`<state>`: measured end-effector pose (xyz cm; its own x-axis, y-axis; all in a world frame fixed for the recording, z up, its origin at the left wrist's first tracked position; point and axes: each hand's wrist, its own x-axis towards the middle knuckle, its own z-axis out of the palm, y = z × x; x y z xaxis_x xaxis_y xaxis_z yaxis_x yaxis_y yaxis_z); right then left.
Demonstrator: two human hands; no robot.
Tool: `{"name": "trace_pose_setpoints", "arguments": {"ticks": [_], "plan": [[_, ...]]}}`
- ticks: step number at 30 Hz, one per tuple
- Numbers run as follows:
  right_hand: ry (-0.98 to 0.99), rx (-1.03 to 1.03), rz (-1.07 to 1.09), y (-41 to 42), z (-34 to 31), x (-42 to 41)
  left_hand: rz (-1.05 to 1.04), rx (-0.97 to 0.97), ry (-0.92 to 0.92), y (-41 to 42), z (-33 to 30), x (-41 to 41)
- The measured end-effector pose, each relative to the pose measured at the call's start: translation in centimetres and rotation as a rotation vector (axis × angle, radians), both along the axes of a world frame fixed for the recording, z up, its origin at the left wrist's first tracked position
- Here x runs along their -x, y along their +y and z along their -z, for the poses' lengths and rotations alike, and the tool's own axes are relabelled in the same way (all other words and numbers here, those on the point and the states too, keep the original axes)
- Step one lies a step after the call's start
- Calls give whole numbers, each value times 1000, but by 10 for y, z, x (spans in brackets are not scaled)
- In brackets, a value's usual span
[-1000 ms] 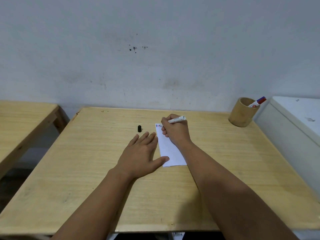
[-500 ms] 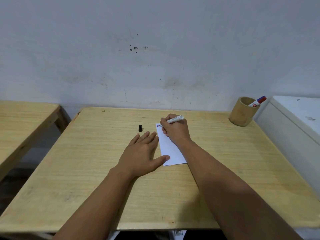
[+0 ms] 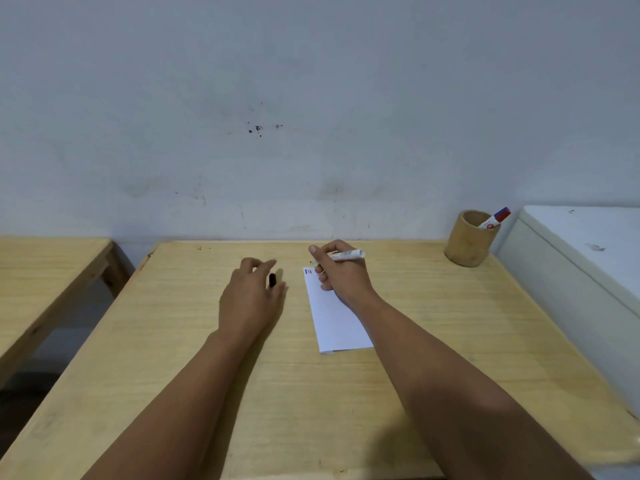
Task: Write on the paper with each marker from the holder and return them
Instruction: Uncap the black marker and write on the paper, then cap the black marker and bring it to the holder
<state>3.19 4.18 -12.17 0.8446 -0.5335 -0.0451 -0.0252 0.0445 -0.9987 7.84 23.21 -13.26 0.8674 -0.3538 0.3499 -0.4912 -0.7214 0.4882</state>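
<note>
Cap [image 3: 272,280] between left fingers [image 3: 258,265].

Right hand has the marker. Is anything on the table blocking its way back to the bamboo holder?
Nothing visible does. Between the right hand holding the marker and the bamboo holder lies only bare table. One marker already leans in the holder, but its mouth looks mostly open. The cap lies at the left hand.

You are showing both forearms bare to the elbow, wearing no sleeves; your left hand [image 3: 251,296] and right hand [image 3: 341,271] are wearing nothing.
</note>
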Motion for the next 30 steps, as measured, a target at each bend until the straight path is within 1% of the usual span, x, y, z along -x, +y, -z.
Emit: {"name": "trace_pose_setpoints", "arguments": {"ticks": [2,5,8,11,13,16,18,21,25,30], "plan": [[5,16,0,0,-8,3,-9,-36,17,-3,1,-9],[-6,117,28,-4,-19,13,-37,-30,41,-8,-3,-11],[-64,161,-28,-12,-32,29,-79,141,161,-9,-15,-8],[-95,303,-131,-19,-49,45,-54,322,296,-13,-40,-6],[-92,256,-165,-19,-67,56,-20,406,345,-17,-63,-2],[-123,146,-174,-14,-96,76,9,484,346,-22,-100,9],[-154,139,-171,-13,-107,89,39,560,353,-27,-123,17],[-173,254,-156,-12,-115,102,93,689,395,-35,-153,32],[-130,483,-126,-10,-122,116,136,750,443,-48,-175,53],[-130,539,-51,-15,-134,130,158,753,482,-59,-184,72]]}}
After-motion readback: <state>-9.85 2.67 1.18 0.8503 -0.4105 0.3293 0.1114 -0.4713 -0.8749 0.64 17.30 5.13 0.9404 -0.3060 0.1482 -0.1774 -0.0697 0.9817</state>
